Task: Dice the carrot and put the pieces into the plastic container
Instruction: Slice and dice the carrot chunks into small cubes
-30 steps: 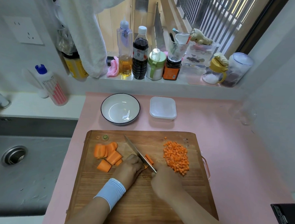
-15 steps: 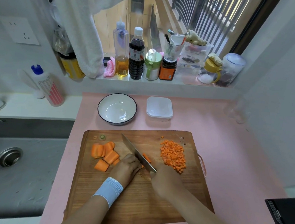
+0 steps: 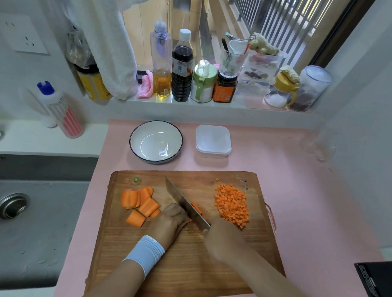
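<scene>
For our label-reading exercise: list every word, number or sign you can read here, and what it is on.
None can be read.
Label on dark bottle: blurred.
Label on orange jar: blurred.
Print on striped bottle: blurred.
Print on black box: too small.

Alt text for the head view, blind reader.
A person's right hand grips a knife, cutting a carrot piece held under the curled left hand on a wooden cutting board. Carrot chunks lie left of the blade, diced carrot in a pile right; a white bowl and plastic container sit behind the board.
</scene>
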A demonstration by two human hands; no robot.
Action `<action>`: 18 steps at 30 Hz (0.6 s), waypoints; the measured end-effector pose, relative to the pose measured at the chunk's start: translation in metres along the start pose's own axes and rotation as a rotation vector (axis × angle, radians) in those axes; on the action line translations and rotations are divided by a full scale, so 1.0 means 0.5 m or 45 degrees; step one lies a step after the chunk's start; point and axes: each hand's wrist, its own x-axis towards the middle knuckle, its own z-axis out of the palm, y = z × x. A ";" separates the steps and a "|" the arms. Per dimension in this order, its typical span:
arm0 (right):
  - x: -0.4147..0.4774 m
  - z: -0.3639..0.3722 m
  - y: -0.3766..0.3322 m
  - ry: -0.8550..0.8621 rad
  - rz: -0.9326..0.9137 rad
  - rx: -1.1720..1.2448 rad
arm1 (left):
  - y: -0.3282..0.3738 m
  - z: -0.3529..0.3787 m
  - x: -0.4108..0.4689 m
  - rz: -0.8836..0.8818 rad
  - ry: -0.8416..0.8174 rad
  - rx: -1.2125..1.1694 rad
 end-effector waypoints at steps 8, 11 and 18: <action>0.016 0.019 -0.011 0.032 0.035 0.145 | -0.001 0.003 -0.002 -0.011 0.003 0.001; 0.012 0.013 -0.008 0.044 0.053 0.149 | -0.002 0.002 0.000 -0.040 -0.025 -0.011; 0.000 0.001 -0.008 0.021 0.075 0.208 | -0.015 -0.014 0.016 -0.021 -0.192 0.066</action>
